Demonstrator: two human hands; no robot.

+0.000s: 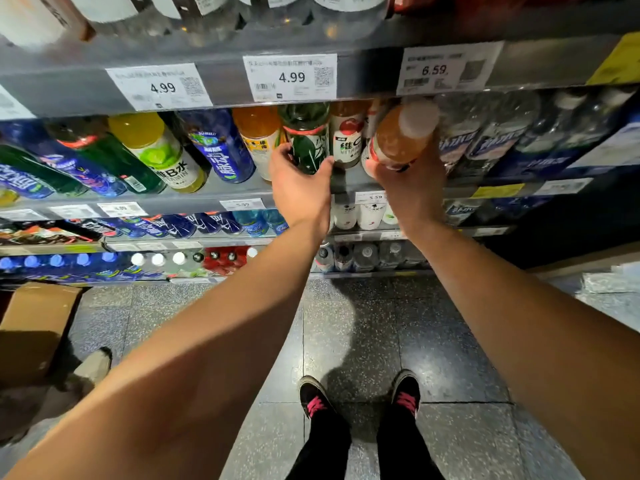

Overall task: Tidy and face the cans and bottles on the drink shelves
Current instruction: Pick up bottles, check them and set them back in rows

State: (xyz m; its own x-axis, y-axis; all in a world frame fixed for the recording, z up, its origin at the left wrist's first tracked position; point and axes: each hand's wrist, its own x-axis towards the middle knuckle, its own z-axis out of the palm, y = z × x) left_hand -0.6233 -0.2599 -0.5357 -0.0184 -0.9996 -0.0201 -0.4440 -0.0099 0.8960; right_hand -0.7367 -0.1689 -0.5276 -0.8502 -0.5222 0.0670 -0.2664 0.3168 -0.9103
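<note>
On the middle shelf (228, 195) stands a row of drink bottles. My left hand (299, 188) grips the base of a dark green bottle (306, 138) with a leaf label. My right hand (410, 188) holds an orange bottle (398, 140) with a white cap, tilted toward me and partly out of the row. Between them stands a white-labelled vitamin bottle (346, 140). To the left are an orange juice bottle (259, 136), a blue bottle (218, 147) and a yellow-green vitamin bottle (159, 150).
Clear bottles with blue labels (485, 140) fill the shelf to the right. Price tags (291, 77) line the upper shelf edge. Lower shelves hold more bottles (194, 225). A cardboard box (34, 327) sits on the floor at left, beside another person's shoe (95, 367).
</note>
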